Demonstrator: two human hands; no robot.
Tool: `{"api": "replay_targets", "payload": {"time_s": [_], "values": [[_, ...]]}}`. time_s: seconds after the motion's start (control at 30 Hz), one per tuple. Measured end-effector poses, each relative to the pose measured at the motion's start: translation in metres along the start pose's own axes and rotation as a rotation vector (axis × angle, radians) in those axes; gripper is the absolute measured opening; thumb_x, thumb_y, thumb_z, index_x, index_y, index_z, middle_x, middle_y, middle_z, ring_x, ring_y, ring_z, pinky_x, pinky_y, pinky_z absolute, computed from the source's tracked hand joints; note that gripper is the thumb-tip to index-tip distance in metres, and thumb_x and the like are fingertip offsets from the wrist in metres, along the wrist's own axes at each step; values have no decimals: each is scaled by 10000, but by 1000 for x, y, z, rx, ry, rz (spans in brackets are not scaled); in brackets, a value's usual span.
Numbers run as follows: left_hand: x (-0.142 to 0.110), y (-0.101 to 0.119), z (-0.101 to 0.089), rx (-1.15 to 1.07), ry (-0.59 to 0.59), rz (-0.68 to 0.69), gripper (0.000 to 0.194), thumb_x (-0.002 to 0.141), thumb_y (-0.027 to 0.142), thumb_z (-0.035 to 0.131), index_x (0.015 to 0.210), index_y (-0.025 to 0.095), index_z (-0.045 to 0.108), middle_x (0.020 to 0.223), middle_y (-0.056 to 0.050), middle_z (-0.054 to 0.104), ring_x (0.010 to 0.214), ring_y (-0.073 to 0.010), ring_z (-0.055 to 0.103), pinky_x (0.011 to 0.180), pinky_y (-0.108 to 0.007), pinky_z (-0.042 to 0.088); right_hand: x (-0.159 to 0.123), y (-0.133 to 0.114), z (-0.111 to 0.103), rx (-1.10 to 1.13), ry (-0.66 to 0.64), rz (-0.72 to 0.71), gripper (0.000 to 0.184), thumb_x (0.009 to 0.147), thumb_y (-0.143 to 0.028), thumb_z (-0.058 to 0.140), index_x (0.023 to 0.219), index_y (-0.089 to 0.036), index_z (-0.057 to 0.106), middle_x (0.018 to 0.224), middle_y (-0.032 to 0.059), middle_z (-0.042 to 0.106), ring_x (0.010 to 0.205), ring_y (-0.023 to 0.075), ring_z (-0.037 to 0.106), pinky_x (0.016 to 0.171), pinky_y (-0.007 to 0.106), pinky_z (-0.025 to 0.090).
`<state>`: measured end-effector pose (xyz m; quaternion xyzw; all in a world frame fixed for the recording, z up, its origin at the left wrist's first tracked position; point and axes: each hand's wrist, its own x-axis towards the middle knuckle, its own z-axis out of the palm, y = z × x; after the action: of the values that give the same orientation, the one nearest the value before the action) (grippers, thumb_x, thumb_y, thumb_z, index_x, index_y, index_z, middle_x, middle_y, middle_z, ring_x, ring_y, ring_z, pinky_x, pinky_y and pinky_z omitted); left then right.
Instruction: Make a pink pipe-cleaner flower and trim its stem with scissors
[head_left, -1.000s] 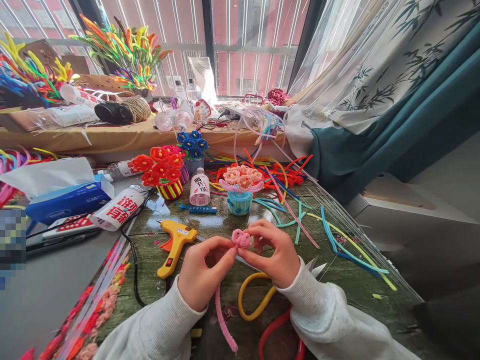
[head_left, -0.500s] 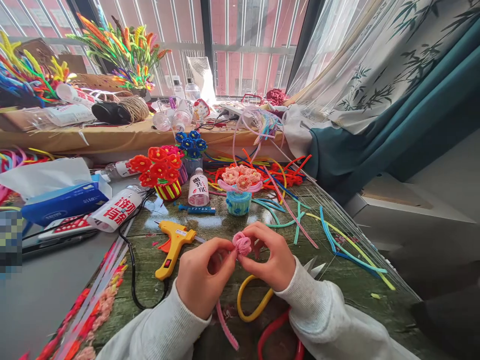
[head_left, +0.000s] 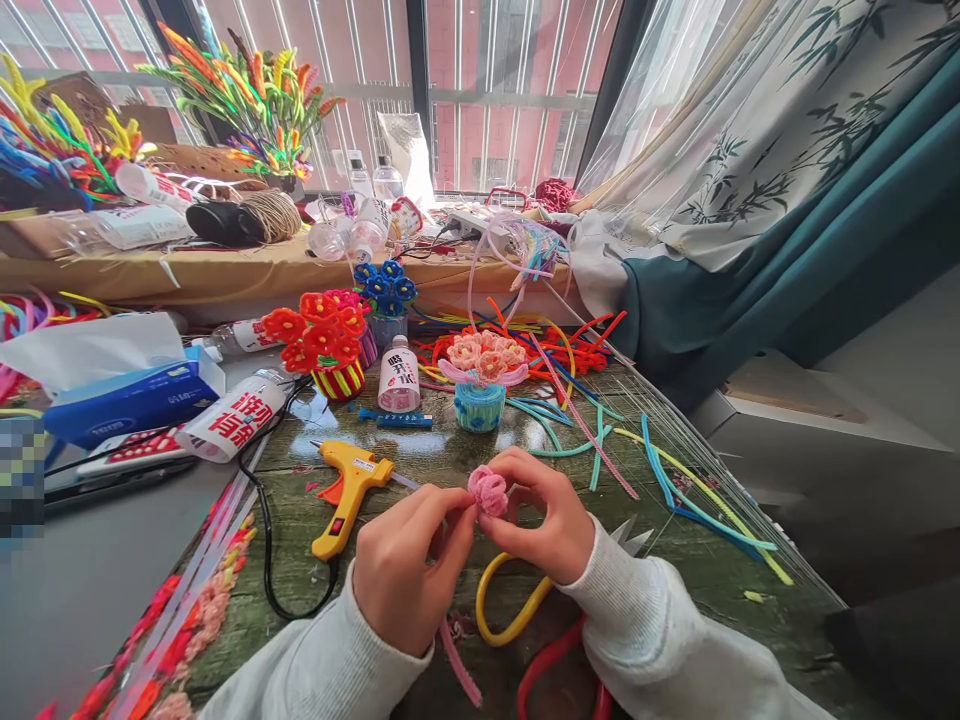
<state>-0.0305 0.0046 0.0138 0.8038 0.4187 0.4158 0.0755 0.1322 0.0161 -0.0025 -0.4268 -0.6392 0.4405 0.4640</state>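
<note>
Between my two hands is a small pink pipe-cleaner flower (head_left: 489, 490), its looped petals bunched together. My left hand (head_left: 412, 560) pinches its left side with thumb and forefinger. From the right, my right hand (head_left: 547, 515) grips the flower between thumb and fingers. A pink pipe-cleaner end (head_left: 459, 665) hangs out below my left hand. Under my right hand lie a yellow pipe-cleaner loop (head_left: 487, 625) and scissors, with only their blades (head_left: 634, 540) showing. Red curved scissor-like or cord loops (head_left: 536, 675) sit nearer me. A yellow glue gun (head_left: 349, 495) lies left of my hands.
Beyond my hands stand a pink-flower pot (head_left: 480, 405), a red-flower pot (head_left: 337, 380) and a plastic bottle (head_left: 399, 375). Loose pipe cleaners (head_left: 697, 490) lie to the right. A black cable (head_left: 264, 540), tissue pack (head_left: 135, 400) and labelled bottle (head_left: 236, 418) are on the left.
The pink flower has turned slightly and shows fuller petals. My left hand has rolled a little, its fingers closer together. The rest stays where it was, apart from a small camera shift.
</note>
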Motion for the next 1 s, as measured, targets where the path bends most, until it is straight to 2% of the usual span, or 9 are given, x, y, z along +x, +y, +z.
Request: {"api": "replay_targets", "payload": {"time_s": [0.23, 0.43, 0.7, 0.83, 1.0], "values": [[-6, -3, 2, -11, 3, -79, 107, 874, 192, 546, 828, 195, 642, 680, -3, 667, 536, -108, 556, 547, -216, 434, 0, -2, -1, 39, -7, 2, 182, 667, -178, 665, 846, -189, 634, 838, 16, 562, 716, 136, 538, 536, 211, 450], [-4, -2, 0, -32, 59, -82, 93, 851, 157, 575, 806, 195, 648, 672, 11, 664, 521, -98, 537, 538, -204, 417, -2, 1, -1, -24, 30, -41, 256, 696, -197, 690, 940, -201, 612, 870, 17, 572, 705, 131, 536, 552, 223, 451], [-4, 3, 1, -32, 68, -115, 100, 856, 181, 572, 804, 198, 657, 645, 12, 645, 497, -102, 510, 518, -214, 407, -2, 4, 0, -73, 67, -113, 236, 686, -165, 691, 916, -194, 644, 940, 37, 543, 683, 121, 533, 524, 224, 448], [-5, 1, 0, -44, 62, -97, 94, 849, 155, 581, 820, 193, 661, 675, 7, 667, 506, -98, 529, 528, -206, 414, -1, 2, 0, -18, 33, -84, 238, 671, -151, 671, 905, -194, 650, 942, 38, 536, 705, 127, 541, 530, 224, 452], [-3, -1, -2, -13, 19, -12, 95, 847, 104, 582, 866, 170, 648, 735, -9, 695, 620, -107, 628, 602, -182, 458, -1, 1, -1, 17, 3, -66, 248, 665, -135, 654, 907, -188, 659, 928, 35, 520, 712, 127, 532, 539, 222, 450]]}}
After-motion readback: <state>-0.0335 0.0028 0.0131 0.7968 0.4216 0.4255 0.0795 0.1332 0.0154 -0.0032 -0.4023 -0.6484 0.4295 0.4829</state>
